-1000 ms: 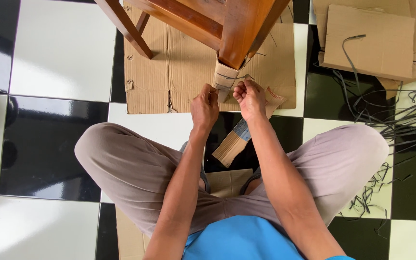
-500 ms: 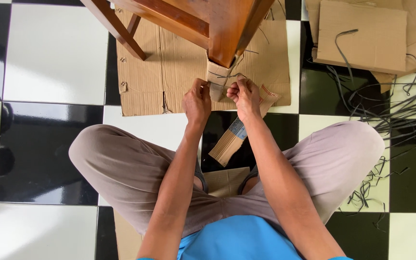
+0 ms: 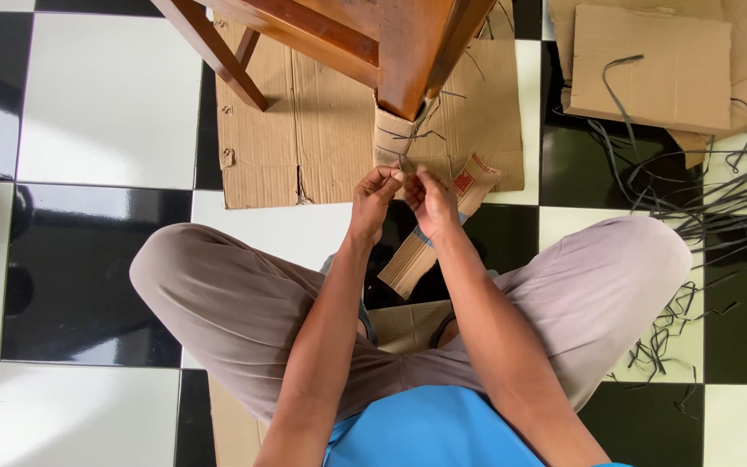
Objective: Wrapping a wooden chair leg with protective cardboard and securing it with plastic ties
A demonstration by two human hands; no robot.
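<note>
I sit cross-legged on a black and white tiled floor. My left hand (image 3: 375, 192) and my right hand (image 3: 430, 197) meet at the foot of a wooden chair leg (image 3: 410, 65). A band of cardboard (image 3: 393, 138) wraps that leg's base, crossed by thin dark strapping (image 3: 417, 135). The fingers of both hands pinch the ends of the strapping just below the wrap. A folded cardboard strip (image 3: 410, 262) lies under my right wrist, between my knees.
A flattened cardboard sheet (image 3: 304, 130) lies under the chair. More cardboard pieces (image 3: 659, 65) sit at the top right. A tangle of loose dark straps (image 3: 711, 216) spreads over the floor on the right. Another chair leg (image 3: 218, 56) slants at the upper left.
Both hands stay at the wrapped leg base, fingers shifting slightly on the strapping. The view has drifted a little; the chair and cardboard have not moved.
</note>
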